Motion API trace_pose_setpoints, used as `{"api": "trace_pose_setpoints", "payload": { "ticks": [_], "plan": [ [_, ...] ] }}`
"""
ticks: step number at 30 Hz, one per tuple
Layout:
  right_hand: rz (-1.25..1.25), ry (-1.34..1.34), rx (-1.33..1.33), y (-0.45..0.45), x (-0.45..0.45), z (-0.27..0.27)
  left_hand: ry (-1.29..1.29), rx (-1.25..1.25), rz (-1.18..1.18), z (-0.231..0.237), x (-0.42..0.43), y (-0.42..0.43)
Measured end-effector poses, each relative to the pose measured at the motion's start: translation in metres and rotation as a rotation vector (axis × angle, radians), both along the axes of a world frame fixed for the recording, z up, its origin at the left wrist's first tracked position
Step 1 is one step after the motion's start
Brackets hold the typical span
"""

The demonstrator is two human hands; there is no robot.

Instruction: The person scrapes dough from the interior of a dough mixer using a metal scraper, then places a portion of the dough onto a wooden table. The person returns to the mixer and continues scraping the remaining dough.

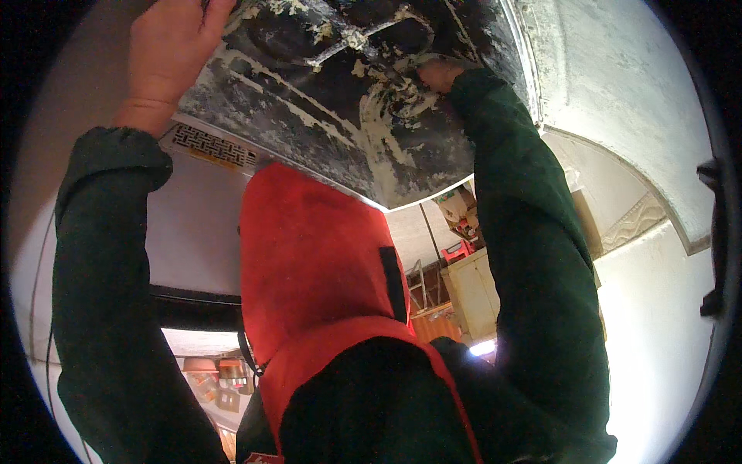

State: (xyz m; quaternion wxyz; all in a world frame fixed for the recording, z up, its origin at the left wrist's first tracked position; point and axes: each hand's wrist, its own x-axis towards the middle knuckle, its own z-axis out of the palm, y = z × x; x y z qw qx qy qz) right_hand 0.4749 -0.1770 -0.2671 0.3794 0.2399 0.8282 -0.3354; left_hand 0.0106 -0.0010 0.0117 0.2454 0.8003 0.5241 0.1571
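Observation:
A dark panel (330,98) with a light edge, apparently a gas cooktop, spans the top of the view. Pale, crumbly residue (382,116) is smeared over it, thickest toward the near corner. A residue-coated metal cross-shaped part (355,39), like a pan support, stands on the panel. My left hand (171,55) is at the panel's left side, its fingertips cut off by the top of the picture. My right hand (440,75) rests low against the smeared surface, near the residue. Its fingers are mostly hidden, so I cannot tell whether it holds anything.
A red apron (319,249) covers my front, directly below the panel's near edge. A printed label (214,145) sits under the panel's left edge. To the right is a pale curved surface (614,69). Beyond my right arm are a cabinet (472,293) and stacked items.

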Motion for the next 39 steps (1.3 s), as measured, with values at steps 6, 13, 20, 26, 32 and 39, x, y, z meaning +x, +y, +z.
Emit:
{"api": "trace_pose_setpoints", "payload": {
  "ticks": [6, 13, 20, 26, 32, 39],
  "plan": [
    [-0.172, -0.181, -0.228, 0.02, -0.025, 0.019, 0.031, -0.026, 0.017, -0.005, -0.006, -0.001],
    [-1.031, 0.075, -0.48, 0.034, -0.022, 0.086, 0.027, 0.008, 0.003, 0.001, 0.0, -0.001],
    [-0.905, -0.275, 0.072, -0.005, -0.128, 0.185, 0.082, -0.052, 0.009, 0.001, -0.004, 0.001],
    [-1.118, 0.018, 0.162, -0.059, -0.185, 0.17, 0.092, -0.06, 0.006, 0.008, 0.0, 0.001],
    [-1.325, -0.215, 0.427, -0.07, -0.192, 0.144, 0.093, -0.04, -0.006, 0.002, -0.002, 0.002],
    [-1.522, -0.214, 0.257, -0.076, -0.2, 0.136, 0.164, -0.002, 0.007, -0.03, -0.022, 0.001]
  ]
}}
